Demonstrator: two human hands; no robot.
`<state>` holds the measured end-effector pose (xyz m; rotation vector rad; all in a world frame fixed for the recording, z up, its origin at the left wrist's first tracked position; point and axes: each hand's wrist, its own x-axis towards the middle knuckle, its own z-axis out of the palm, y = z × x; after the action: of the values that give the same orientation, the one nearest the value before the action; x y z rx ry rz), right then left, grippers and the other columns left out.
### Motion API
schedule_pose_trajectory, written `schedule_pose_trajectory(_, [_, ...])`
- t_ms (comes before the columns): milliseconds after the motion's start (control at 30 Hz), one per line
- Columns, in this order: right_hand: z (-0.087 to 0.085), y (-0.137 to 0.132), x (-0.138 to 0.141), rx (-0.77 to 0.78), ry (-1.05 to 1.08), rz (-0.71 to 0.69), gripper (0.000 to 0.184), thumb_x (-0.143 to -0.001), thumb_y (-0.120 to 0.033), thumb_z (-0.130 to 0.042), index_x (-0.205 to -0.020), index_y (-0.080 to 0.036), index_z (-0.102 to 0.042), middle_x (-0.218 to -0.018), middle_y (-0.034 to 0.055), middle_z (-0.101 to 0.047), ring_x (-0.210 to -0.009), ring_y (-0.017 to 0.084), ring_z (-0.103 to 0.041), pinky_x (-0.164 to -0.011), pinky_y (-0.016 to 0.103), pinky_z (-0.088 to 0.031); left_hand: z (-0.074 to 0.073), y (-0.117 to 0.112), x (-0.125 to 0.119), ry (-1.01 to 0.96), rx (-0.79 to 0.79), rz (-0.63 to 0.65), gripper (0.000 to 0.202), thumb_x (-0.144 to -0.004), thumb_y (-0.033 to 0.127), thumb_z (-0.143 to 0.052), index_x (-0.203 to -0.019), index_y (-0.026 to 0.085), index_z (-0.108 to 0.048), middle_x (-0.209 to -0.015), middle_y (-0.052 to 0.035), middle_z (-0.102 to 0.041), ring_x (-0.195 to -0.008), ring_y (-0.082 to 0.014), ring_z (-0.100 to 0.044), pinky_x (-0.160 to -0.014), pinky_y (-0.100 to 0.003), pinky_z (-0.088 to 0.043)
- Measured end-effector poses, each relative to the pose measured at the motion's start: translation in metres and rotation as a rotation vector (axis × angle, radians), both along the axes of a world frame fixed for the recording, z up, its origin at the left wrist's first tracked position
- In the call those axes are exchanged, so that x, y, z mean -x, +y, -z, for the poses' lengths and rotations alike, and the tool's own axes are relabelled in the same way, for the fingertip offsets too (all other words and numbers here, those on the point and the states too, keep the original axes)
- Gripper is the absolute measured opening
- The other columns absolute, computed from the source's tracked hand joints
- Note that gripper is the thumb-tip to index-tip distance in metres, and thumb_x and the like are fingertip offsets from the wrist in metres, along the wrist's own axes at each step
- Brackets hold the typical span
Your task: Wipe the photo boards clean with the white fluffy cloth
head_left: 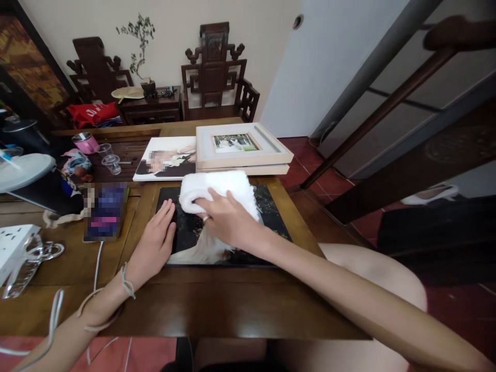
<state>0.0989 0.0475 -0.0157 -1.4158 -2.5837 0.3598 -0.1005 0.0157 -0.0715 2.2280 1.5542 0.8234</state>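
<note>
A dark photo panel (271, 212) with a pale, dress-like shape at its lower part lies flat on the wooden table. My right hand (228, 217) grips a folded white towel (220, 183) and rests it over the panel's upper middle; the thumb is tucked into the fold. The towel and hand hide much of the picture. At the panel's left edge my left hand (157, 237) lies flat, its fingers stretched out and touching the border.
Behind the panel are a white-edged photo print (166, 155) and stacked pale frames (244, 147). To the left sit a phone (106, 212) on a cable, a power strip (15, 245), a clear hair claw (31, 261), a lidded black tumbler (42, 191) and a pink mug (86, 143).
</note>
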Motion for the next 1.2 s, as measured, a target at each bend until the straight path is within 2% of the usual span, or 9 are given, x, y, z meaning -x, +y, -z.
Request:
schedule_pose_trajectory(100, [0.007,-0.008,0.019,-0.029,-0.009,-0.111,0.043,-0.087,-0.009,-0.043,-0.127,-0.014,-0.054,-0.134,0.0178,-0.055,-0.138,0.039,-0.028,-0.105,0.064,-0.023,-0.01,0.001,0.0,-0.214,0.007,-0.113,0.053,-0.099,0.04,-0.031,-0.142,0.01,-0.042,-0.151,-0.0116,-0.039,-0.14,-0.019,-0.033,-0.118,-0.038,-0.021])
schedule_pose_trajectory(200, [0.005,-0.028,0.021,0.067,0.027,-0.321,0.044,-0.084,-0.009,-0.047,-0.126,-0.018,-0.056,-0.144,0.0115,-0.048,-0.141,0.039,-0.022,-0.108,0.067,-0.016,-0.015,0.002,0.001,-0.335,-0.02,-0.175,0.056,-0.099,0.043,-0.027,-0.141,0.009,-0.043,-0.151,-0.0108,-0.039,-0.14,-0.0187,-0.034,-0.119,-0.036,-0.02])
schedule_pose_trajectory(367, [-0.016,-0.068,-0.014,0.272,0.162,-0.493,0.034,-0.078,-0.01,-0.052,-0.109,-0.019,-0.064,-0.128,0.0088,-0.062,-0.138,0.029,-0.034,-0.115,0.056,-0.014,-0.01,0.001,0.001,-0.285,-0.03,-0.143,0.055,-0.1,0.043,-0.022,-0.141,0.013,-0.043,-0.15,-0.0094,-0.04,-0.14,-0.0175,-0.034,-0.118,-0.037,-0.023])
schedule_pose_trajectory(500, [-0.03,-0.077,-0.048,0.358,0.157,-0.361,0.033,-0.076,-0.004,-0.048,-0.096,-0.024,-0.066,-0.116,0.0042,-0.067,-0.127,0.023,-0.049,-0.111,0.044,-0.029,-0.002,-0.002,-0.001,-0.086,-0.024,-0.049,0.05,-0.1,0.039,-0.028,-0.143,0.014,-0.039,-0.152,-0.0107,-0.036,-0.142,-0.0191,-0.029,-0.118,-0.043,-0.022])
schedule_pose_trajectory(600, [-0.028,-0.059,-0.063,0.321,0.071,-0.179,0.032,-0.085,-0.011,-0.044,-0.105,-0.025,-0.064,-0.103,0.0061,-0.068,-0.113,0.027,-0.058,-0.092,0.04,-0.045,0.004,-0.003,-0.002,0.072,-0.024,0.006,0.05,-0.098,0.033,-0.034,-0.143,0.01,-0.036,-0.153,-0.0145,-0.032,-0.144,-0.0223,-0.024,-0.117,-0.047,-0.024])
schedule_pose_trajectory(733, [-0.018,-0.01,-0.061,0.246,0.095,-0.044,0.029,-0.087,-0.014,-0.041,-0.105,-0.02,-0.062,-0.087,0.0068,-0.068,-0.09,0.024,-0.063,-0.075,0.032,-0.046,0.007,-0.002,-0.001,0.15,-0.085,0.019,0.047,-0.098,0.029,-0.036,-0.14,0.01,-0.04,-0.151,-0.0163,-0.035,-0.143,-0.0244,-0.027,-0.116,-0.048,-0.027])
schedule_pose_trajectory(867, [-0.019,0.034,-0.023,0.192,0.158,-0.055,0.028,-0.093,-0.026,-0.04,-0.106,-0.019,-0.064,-0.107,0.0106,-0.069,-0.095,0.026,-0.062,-0.079,0.033,-0.044,0.008,-0.001,0.0,0.157,-0.126,0.028,0.046,-0.097,0.028,-0.038,-0.138,0.009,-0.043,-0.149,-0.0177,-0.039,-0.142,-0.025,-0.031,-0.116,-0.046,-0.029])
schedule_pose_trajectory(1033, [-0.031,0.051,0.038,0.182,0.163,-0.128,0.031,-0.092,-0.03,-0.042,-0.114,-0.022,-0.063,-0.125,0.0092,-0.064,-0.109,0.029,-0.058,-0.085,0.034,-0.043,0.008,0.0,0.001,0.148,-0.115,0.015,0.046,-0.096,0.03,-0.038,-0.136,0.009,-0.046,-0.146,-0.0185,-0.043,-0.138,-0.0268,-0.036,-0.114,-0.048,-0.031])
schedule_pose_trajectory(1200, [-0.027,0.048,0.039,0.179,0.173,-0.115,0.035,-0.092,-0.029,-0.041,-0.12,-0.022,-0.061,-0.128,0.0101,-0.062,-0.11,0.029,-0.058,-0.087,0.036,-0.043,0.007,0.001,0.0,0.124,-0.107,0.018,0.045,-0.096,0.03,-0.039,-0.137,0.011,-0.046,-0.146,-0.0174,-0.043,-0.138,-0.0262,-0.037,-0.115,-0.047,-0.031])
